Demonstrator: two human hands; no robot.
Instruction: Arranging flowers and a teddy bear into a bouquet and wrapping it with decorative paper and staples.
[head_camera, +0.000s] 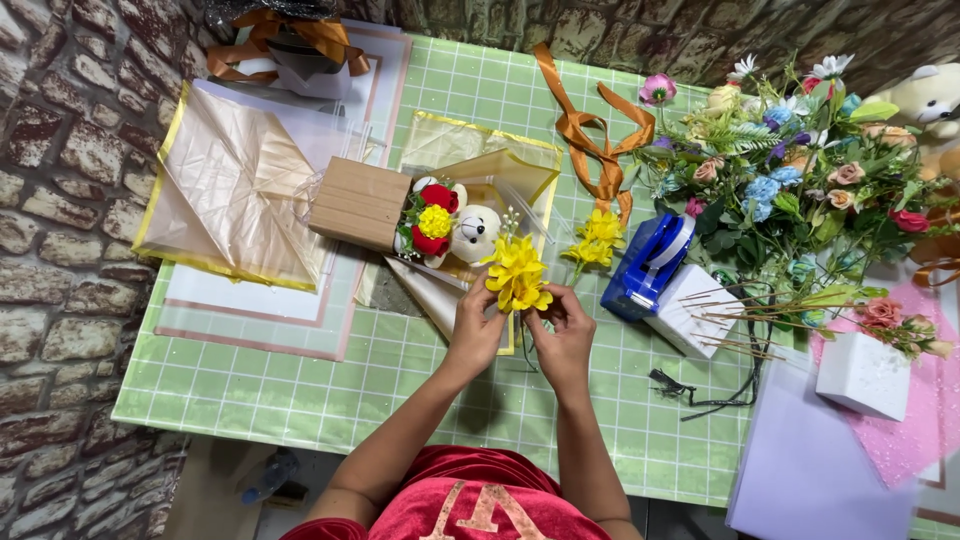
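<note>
Green gridded worktop, above whose middle the left hand and right hand pinch a yellow flower cluster by its stem, fingers pressed together below the blooms; seemingly light, soft, crushable, best held by the stem.

We are wearing a red short-sleeved shirt with pale lettering showing across the front. Our forearms are showing bare below the sleeves, and we are wearing no gloves.
</note>
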